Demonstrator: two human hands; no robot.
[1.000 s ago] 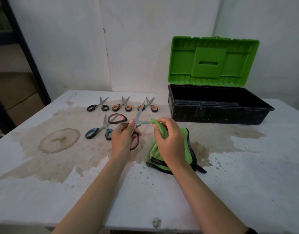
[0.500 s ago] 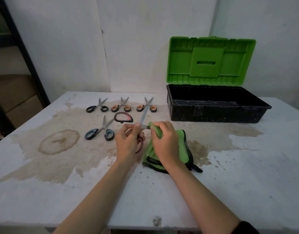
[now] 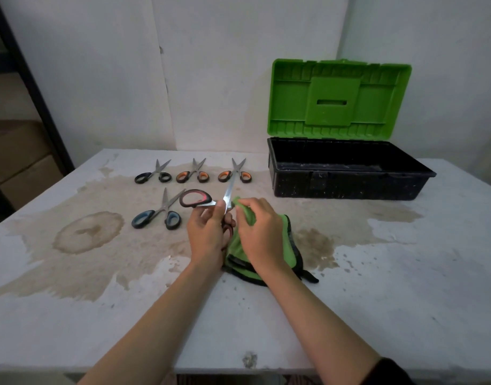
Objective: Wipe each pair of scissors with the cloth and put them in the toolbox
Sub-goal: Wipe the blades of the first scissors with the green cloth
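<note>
Head view, centre of frame
Red scissors [image 3: 204,195]: blades spread wide, held above the table [image 3: 405,287]; one blade points to the upper right, one loop sticks out left.
Cloth [image 3: 287,240]: green with a dark edge, bunched on the table, one fold lifted to the blade.
Toolbox [image 3: 349,184]: upper right, black, green lid [image 3: 333,101] upright.
Around: blue scissors [image 3: 156,215] just left; black scissors [image 3: 152,176] and two orange scissors [image 3: 193,176] in a row behind; brown stain [image 3: 88,232].
Left hand [image 3: 208,232]: fingers curled, gripping the red scissors near the pivot.
Right hand [image 3: 258,232]: pinches the cloth fold against the blade.
</note>
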